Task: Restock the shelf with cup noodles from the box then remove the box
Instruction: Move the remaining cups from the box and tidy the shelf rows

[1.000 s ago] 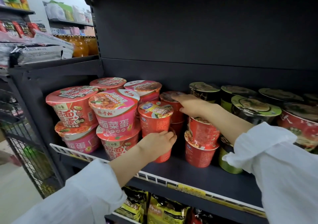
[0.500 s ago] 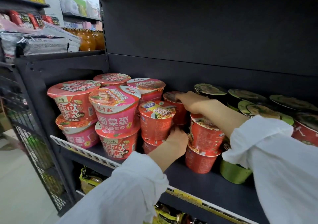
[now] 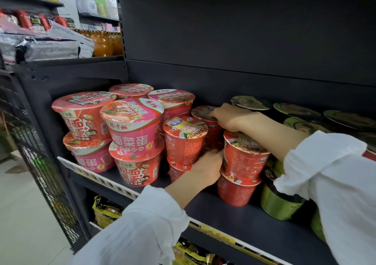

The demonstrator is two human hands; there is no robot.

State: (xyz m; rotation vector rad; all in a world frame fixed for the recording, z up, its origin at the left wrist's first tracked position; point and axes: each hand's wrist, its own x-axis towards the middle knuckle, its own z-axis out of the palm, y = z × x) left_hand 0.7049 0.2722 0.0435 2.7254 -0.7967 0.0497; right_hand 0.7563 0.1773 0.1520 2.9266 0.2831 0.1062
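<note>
On the dark shelf point(image 3: 234, 216) stand stacks of red cup noodles. My right hand point(image 3: 230, 118) reaches to the back and grips the lid edge of the rear red cup point(image 3: 202, 113). Lower down, my left hand point(image 3: 207, 167) is pushed into the gap between the front red stack point(image 3: 185, 142) and the right red stack point(image 3: 244, 161). Its fingers curl against the side of that rear stack, with the fingertips partly hidden. No box is in view.
Large pink and red noodle bowls point(image 3: 132, 128) are stacked two high at the left. Green cups point(image 3: 280, 201) and dark-lidded bowls point(image 3: 297, 110) fill the right. A white price rail point(image 3: 97, 177) edges the shelf. Yellow packets point(image 3: 105, 209) lie below, and a wire mesh panel point(image 3: 40, 163) stands at the left.
My left hand left the front lower red cup and slid right and back into the gap between the stacks. My right hand stayed on the rear cup's lid. The view moved closer.
</note>
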